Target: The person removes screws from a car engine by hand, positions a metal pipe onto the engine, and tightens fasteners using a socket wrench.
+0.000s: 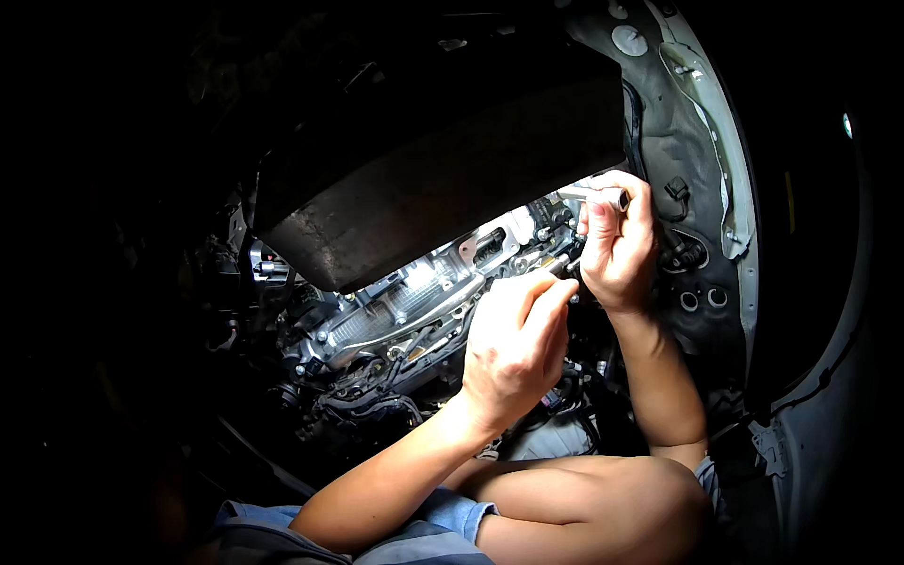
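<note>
My right hand is raised over the right side of the engine. Its thumb and fingers grip a silver socket wrench, whose dark hollow end faces right. Closer to me, my left hand is closed with its back toward me, fingertips pinched together. What those fingers hold, if anything, cannot be made out. A small silver cylindrical piece shows just beyond them, over the engine. The two hands are close together but apart.
A large dark panel overhangs the far side of the engine. Wiring and hoses run along its near side. To the right rises the grey inner fender of the bay. My bare bent leg lies below my forearms.
</note>
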Motion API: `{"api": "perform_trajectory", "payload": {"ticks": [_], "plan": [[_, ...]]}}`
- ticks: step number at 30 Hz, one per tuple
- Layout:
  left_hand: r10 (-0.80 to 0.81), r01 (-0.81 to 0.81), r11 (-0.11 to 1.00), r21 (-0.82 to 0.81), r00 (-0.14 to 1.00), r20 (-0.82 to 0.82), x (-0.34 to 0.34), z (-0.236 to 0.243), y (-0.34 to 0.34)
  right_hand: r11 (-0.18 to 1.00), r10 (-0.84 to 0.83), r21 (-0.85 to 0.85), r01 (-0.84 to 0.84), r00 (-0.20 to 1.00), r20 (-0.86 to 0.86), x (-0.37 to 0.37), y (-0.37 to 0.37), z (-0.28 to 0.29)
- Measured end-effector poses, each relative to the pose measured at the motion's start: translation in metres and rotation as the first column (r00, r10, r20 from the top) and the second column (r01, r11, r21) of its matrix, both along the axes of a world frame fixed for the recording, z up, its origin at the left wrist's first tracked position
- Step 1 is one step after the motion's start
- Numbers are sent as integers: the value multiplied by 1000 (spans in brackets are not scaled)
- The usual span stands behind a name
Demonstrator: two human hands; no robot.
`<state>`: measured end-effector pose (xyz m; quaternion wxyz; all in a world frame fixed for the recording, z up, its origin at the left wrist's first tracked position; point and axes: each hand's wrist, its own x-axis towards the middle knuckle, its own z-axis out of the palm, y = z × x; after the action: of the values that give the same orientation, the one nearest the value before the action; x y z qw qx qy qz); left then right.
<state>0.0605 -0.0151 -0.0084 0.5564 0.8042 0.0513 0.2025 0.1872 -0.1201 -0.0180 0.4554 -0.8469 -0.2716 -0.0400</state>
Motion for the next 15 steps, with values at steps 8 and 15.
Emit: {"api": "perform_trajectory", "payload": {"ticks": [8, 15], "plan": [[-114, 111, 986, -122, 993, -17, -23, -2, -6, 985, 100, -155, -79, 986, 133, 8, 25, -14], [-150, 151, 975, -165, 989, 15, -18, 1, -10, 971, 177, -178, -158, 980, 96, 11, 15, -23]]}}
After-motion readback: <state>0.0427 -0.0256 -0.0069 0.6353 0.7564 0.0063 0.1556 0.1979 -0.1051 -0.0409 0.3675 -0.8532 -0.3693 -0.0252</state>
